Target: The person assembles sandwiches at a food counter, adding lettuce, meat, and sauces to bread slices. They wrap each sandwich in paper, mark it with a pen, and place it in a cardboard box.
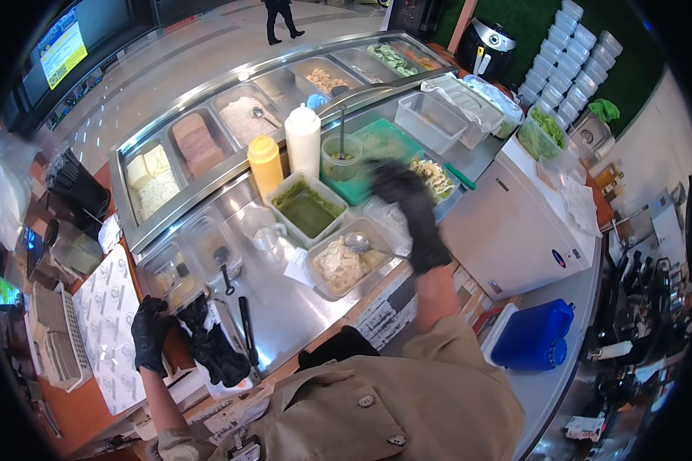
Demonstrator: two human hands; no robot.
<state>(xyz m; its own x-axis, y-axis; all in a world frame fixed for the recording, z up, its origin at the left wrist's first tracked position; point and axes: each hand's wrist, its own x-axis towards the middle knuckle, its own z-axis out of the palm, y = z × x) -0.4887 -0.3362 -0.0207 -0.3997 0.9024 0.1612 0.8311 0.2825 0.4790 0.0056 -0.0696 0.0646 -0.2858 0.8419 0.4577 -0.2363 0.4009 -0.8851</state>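
My right hand (406, 210), in a black glove and blurred, is over the near edge of the green cutting board (386, 138); its fingers are too smeared to tell what they hold. Just right of it lies a heap of chopped food with sauce (435, 178), beside a green-handled knife (460, 176). Below it is a tub of creamy filling (340, 265) with a metal spoon (357, 242). My left hand (151, 328), also black-gloved, rests at the counter's left edge, by a clear container (173, 276) and a box with black gloves (213, 346); its grip is unclear.
A tub of green sauce (307, 207), a yellow squeeze bottle (265, 167) and a white squeeze bottle (303, 141) stand mid-counter. Behind runs a topping rail (207, 190) with steel pans. Printed paper sheets (109, 328) lie left; a blue jerrycan (530, 337) stands right.
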